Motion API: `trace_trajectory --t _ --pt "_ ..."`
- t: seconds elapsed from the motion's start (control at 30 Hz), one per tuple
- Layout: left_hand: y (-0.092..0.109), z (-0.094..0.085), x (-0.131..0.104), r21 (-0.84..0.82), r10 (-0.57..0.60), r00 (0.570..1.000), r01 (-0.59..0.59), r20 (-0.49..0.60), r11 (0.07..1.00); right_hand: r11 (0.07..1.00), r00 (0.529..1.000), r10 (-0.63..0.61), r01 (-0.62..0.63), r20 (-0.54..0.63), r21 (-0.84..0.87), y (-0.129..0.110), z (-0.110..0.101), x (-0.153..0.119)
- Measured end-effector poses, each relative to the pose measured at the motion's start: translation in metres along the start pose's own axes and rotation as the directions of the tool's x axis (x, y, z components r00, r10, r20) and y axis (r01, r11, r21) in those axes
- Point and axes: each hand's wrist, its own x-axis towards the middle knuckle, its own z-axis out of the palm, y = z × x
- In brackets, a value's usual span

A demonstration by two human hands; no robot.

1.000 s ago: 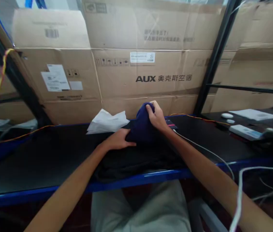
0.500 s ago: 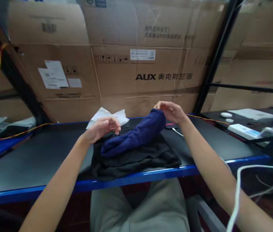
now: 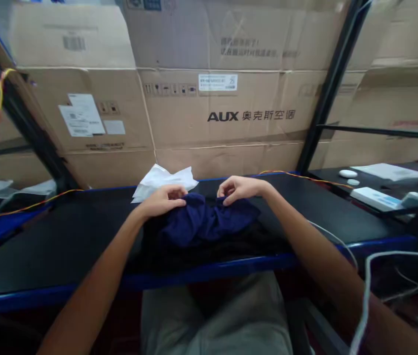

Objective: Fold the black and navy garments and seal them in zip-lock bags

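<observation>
A crumpled navy blue cloth (image 3: 201, 222) lies bunched in front of me; its exact kind does not show. My left hand (image 3: 164, 201) pinches its upper left edge between thumb and fingers. At the upper right part of the same cloth, my right hand (image 3: 236, 190) has its fingers closed on the edge. Beneath the navy cloth a black fabric (image 3: 209, 254) is spread near the table's front edge, dark and hard to make out. White paper (image 3: 162, 178) sits just behind my left hand.
The dark table (image 3: 64, 236) has a blue front rim. Large cardboard boxes (image 3: 179, 118) stand behind it, between black metal posts (image 3: 327, 98). A white cable (image 3: 366, 291) hangs at the right, near my forearm. A white power strip (image 3: 375, 198) lies on the right-hand table.
My left hand has moved right and taken hold of the navy cloth. My right hand has come down and left with its edge. The cloth, stretched out before, is now bunched.
</observation>
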Motion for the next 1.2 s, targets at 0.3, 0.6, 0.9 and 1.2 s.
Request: trace_trajectory --t 0.3,0.6,0.9,1.2 --pt "-0.015 -0.012 0.002 0.152 0.094 0.945 -0.048 -0.313 0.987 0.864 0.982 -0.182 0.141 0.040 0.484 -0.007 -0.021 -0.038" --pt "0.000 0.003 0.001 0.206 0.041 0.999 -0.045 0.025 0.978 0.969 0.982 0.166 -0.147 0.084 -0.200 0.017 0.001 0.006" --pt "-0.005 -0.030 -0.005 0.163 -0.061 0.939 0.123 -0.339 0.979 0.915 0.987 0.058 -0.113 -0.151 -0.387 0.034 -0.005 0.010" --pt "-0.013 -0.010 0.002 0.383 0.098 0.958 0.014 -0.271 0.924 0.932 0.987 0.023 -0.080 -0.161 -0.353 0.030 -0.006 0.007"
